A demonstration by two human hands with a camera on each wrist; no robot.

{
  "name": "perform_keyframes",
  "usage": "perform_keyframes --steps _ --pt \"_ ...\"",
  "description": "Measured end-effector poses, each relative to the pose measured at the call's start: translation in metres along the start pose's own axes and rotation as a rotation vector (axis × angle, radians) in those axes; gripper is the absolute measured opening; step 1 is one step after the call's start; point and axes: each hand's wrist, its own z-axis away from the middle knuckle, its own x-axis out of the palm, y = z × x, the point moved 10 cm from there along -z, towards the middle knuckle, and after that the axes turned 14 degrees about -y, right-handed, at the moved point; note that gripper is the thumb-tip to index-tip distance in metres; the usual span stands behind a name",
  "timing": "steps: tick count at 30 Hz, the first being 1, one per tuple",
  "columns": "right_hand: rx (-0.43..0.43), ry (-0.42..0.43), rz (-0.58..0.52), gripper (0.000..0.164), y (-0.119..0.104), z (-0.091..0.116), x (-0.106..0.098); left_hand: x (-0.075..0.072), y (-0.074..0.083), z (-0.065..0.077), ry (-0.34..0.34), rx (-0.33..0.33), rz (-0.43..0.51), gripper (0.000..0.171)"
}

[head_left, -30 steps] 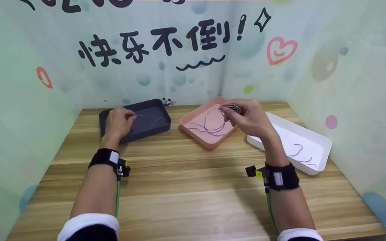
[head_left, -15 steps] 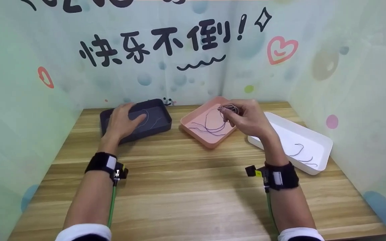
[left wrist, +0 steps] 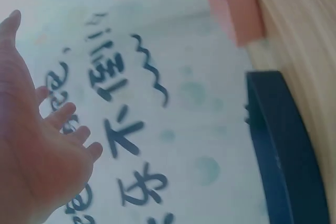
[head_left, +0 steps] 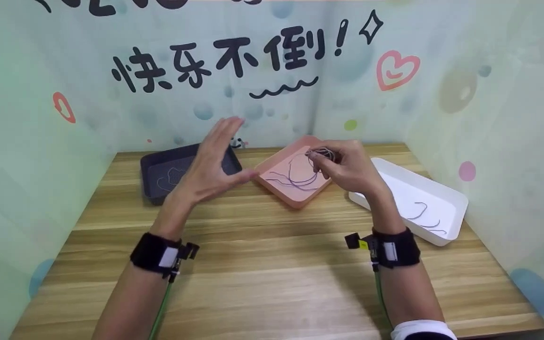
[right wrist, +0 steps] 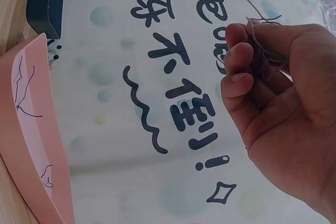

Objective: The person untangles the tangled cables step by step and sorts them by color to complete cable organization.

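Observation:
My left hand (head_left: 210,165) is raised above the right part of the dark tray (head_left: 147,174), fingers spread and nothing held. Thin pale strings (head_left: 174,175) lie in that tray. Over the pink tray (head_left: 295,204) my right hand (head_left: 352,165) pinches a looped bundle of grey string (right wrist: 268,56) between thumb and fingers. Part of the bundle is hidden inside the curled fingers. Below it, several bluish strings (head_left: 295,183) lie in the pink tray; whether any of them connects to the held bundle I cannot tell.
At the right a white tray (head_left: 456,205) holds a few short grey strings (head_left: 420,211). All three trays stand along the back of the wooden table (head_left: 272,274). A printed cloth backdrop (head_left: 196,123) rises behind them, with fabric walls on both sides.
My left hand has let go of a string into the dark tray, opened its fingers, then lifted and moved right. The right hand has stayed in place with its bundle.

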Motion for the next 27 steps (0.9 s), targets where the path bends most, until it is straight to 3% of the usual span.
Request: perform_keyframes --steps 7,11,14,19,22,27 --pt "-0.033 -0.024 0.034 0.012 -0.014 -0.001 0.005 0.006 0.062 0.0 -0.007 0.13 0.089 0.106" --pt "-0.078 -0.038 0.039 0.011 -0.025 -0.001 0.008 0.003 0.089 0.003 0.011 0.2 0.176 0.1" --pt "-0.111 -0.046 0.044 0.011 -0.034 -0.002 0.01 -0.004 0.105 0.007 0.04 0.25 0.292 0.089" --pt "-0.181 -0.056 0.094 0.014 -0.048 -0.003 0.015 -0.006 0.117 0.011 0.097 0.329 0.434 0.065" --pt "-0.218 -0.077 0.099 0.017 -0.055 -0.003 0.02 -0.003 0.119 0.01 0.139 0.362 0.428 0.051" --pt "-0.225 -0.099 0.087 0.015 -0.059 -0.004 0.024 0.001 0.11 0.009 0.256 0.375 0.332 0.027"
